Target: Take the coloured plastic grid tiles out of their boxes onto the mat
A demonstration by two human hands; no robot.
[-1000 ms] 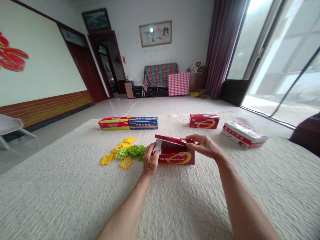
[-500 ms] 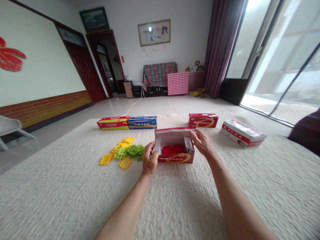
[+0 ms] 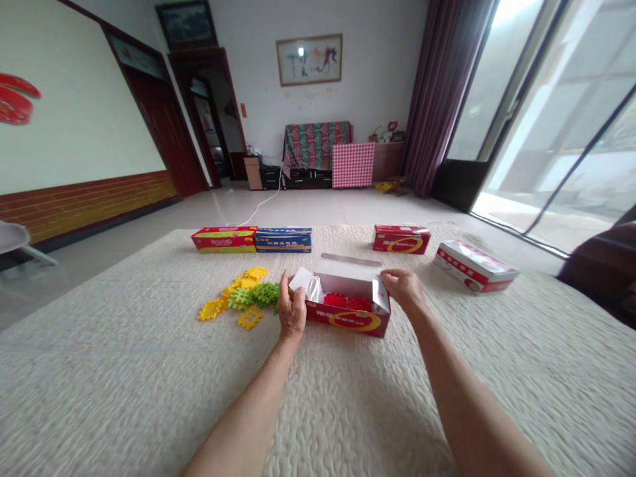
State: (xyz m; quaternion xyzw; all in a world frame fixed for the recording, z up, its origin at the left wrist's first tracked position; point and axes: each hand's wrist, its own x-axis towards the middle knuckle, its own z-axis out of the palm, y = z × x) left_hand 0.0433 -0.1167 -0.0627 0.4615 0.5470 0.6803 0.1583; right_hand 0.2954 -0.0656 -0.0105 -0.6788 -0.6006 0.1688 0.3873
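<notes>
A long red carton [image 3: 348, 324] stands on the quilted cover in front of me, its lid [image 3: 350, 261] tipped back and its small side flaps up. Inside lie red plastic pieces [image 3: 346, 302] and, at the left end, a looped white cord [image 3: 313, 289]. My left hand [image 3: 292, 311] grips the carton's left end, thumb towards me. With closed fingers my right hand [image 3: 406, 289] holds the carton at its back right corner, by the side flap; its fingertips are partly hidden. Just left of my left hand are green interlocking pieces [image 3: 263, 295] and yellow ones [image 3: 250, 317].
Along the far side stand a red-and-green box [image 3: 224, 240], a blue box [image 3: 283, 240] and another red box [image 3: 401, 240]. A white-and-red box [image 3: 474, 266] lies at the right. Beyond the quilted cover [image 3: 348, 411] is a tiled floor.
The lid has swung farther back, away from me. The carton has turned slightly, its right end nearer me, and the white cord inside has come into view. Both hands remain at its ends.
</notes>
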